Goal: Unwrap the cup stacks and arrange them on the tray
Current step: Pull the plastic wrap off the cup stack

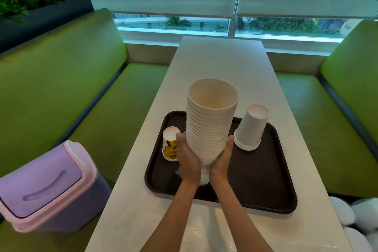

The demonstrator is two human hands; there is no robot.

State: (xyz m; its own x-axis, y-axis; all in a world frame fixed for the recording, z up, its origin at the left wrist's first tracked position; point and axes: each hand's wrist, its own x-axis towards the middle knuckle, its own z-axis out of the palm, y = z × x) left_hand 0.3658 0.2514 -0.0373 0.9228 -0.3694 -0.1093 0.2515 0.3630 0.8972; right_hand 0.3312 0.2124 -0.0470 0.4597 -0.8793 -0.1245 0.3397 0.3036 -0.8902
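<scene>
From my head camera, a purple bin (47,186) sits on the green seat (114,129) to my left, beside the bench (221,63). On the dark tray (266,190), a yellow cup stack (169,145) stands upside down near the left rim and a short white stack (250,129) near the far right — the near right part lies bare. Between them my left hand (187,159) and right hand (222,159) clasp the tall white cup stack (210,120) low down, fingers curled round it, mouth up, with clear wrap (179,172) bunched underneath.

cafeteria: green booth seats (67,80), tray (266,180)
</scene>
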